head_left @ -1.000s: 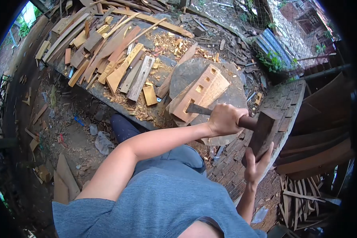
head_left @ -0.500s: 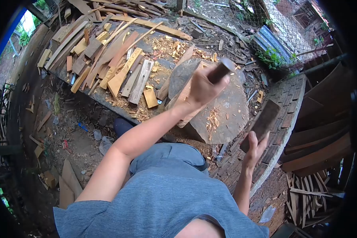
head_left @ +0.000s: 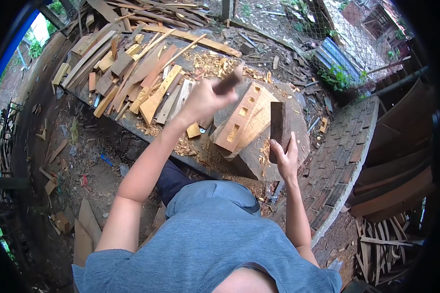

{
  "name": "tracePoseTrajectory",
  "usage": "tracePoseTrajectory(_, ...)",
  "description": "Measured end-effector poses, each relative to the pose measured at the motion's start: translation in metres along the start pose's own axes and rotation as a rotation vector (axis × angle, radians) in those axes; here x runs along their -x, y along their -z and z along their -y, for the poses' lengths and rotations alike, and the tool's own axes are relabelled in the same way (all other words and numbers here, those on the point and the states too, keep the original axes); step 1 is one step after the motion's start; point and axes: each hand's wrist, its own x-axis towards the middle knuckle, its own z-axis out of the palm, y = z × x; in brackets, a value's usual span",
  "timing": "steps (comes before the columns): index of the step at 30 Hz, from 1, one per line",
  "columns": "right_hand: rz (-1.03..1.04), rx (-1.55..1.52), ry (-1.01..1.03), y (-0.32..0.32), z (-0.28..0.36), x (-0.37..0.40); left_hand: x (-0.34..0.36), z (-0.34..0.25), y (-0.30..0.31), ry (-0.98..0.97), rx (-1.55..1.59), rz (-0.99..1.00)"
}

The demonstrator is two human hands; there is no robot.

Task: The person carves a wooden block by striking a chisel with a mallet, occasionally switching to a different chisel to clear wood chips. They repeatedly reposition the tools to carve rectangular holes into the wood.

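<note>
My left hand (head_left: 204, 101) is closed around the thick brown handle of a chisel (head_left: 228, 82); its blade is hidden by the fist. It is raised left of a pale wooden block (head_left: 252, 113) with several square holes cut along its reddish face. My right hand (head_left: 286, 158) grips a dark rectangular wood block (head_left: 279, 123) by its lower end, with the thumb on the near side. This dark block is held upright over the right part of the round stump (head_left: 296, 149) on which the holed block lies.
Offcuts and long wood strips (head_left: 146, 90) are piled on the bench at the left. Shavings (head_left: 215, 63) cover its middle. A curved brick ledge (head_left: 342, 146) runs along the right. Behind it stand corrugated metal (head_left: 338, 54) and wire fencing (head_left: 347, 24).
My left hand has moved left with the chisel, off the holed block, whose cut face now shows. My right hand has brought the dark block leftward, over the stump.
</note>
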Motion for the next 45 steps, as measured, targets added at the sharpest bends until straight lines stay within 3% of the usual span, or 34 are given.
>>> tracePoseTrajectory(2,-0.016,-0.052,-0.032,-0.007,-0.015,-0.005,0.019,0.023,-0.005,0.164,-0.271,0.198)
tracePoseTrajectory(6,-0.129,0.002,-0.141,-0.007,-0.033,0.001,0.05,0.102,-0.035,0.248,-0.219,0.246)
tracePoseTrajectory(7,-0.103,-0.127,-0.259,-0.009,-0.042,0.003,0.053,0.098,-0.04,0.302,-0.258,0.282)
tracePoseTrajectory(8,-0.072,-0.259,-0.371,-0.01,-0.05,0.005,0.056,0.093,-0.047,0.298,-0.261,0.298)
tracePoseTrajectory(11,-0.051,-0.398,-0.415,-0.026,-0.065,0.011,0.057,0.088,-0.065,0.089,-0.262,0.168)
tracePoseTrajectory(13,-0.008,-0.625,-0.517,-0.041,-0.068,0.015,0.058,0.089,-0.066,0.088,-0.246,0.186)
tracePoseTrajectory(17,-0.012,-0.738,-0.482,-0.067,-0.067,0.018,0.049,0.092,-0.06,0.091,-0.228,0.211)
tracePoseTrajectory(22,-0.044,-0.89,-0.578,-0.074,-0.06,0.013,0.008,0.1,-0.05,0.124,-0.27,0.365)
tracePoseTrajectory(25,-0.081,-0.943,-0.544,-0.085,-0.063,0.009,-0.023,0.108,-0.045,0.021,-0.281,0.448)
tracePoseTrajectory(28,-0.103,-0.876,-0.504,-0.092,-0.063,0.009,-0.039,0.099,-0.041,0.004,-0.146,0.512)
tracePoseTrajectory(31,-0.079,-0.805,-0.449,-0.092,-0.062,0.012,-0.049,0.098,-0.045,-0.123,-0.311,0.488)
tracePoseTrajectory(36,-0.01,-0.62,-0.39,-0.065,-0.052,0.013,-0.049,0.1,-0.048,-0.141,-0.438,0.482)
tracePoseTrajectory(38,-0.089,-0.18,-0.201,-0.055,-0.054,-0.001,-0.047,0.091,-0.051,-0.149,-0.478,0.447)
tracePoseTrajectory(40,-0.112,-0.056,-0.133,-0.045,-0.044,-0.019,-0.043,0.058,-0.044,-0.133,-0.509,0.424)
tracePoseTrajectory(42,-0.049,0.217,-0.162,-0.033,-0.036,-0.035,-0.046,0.036,-0.041,-0.07,-0.552,0.299)
tracePoseTrajectory(43,-0.008,0.321,-0.197,-0.029,-0.036,-0.041,-0.05,0.031,-0.035,-0.207,-0.518,0.146)
tracePoseTrajectory(45,-0.015,0.366,-0.181,-0.029,-0.05,-0.041,-0.065,0.026,-0.023,-0.167,-0.191,-0.01)
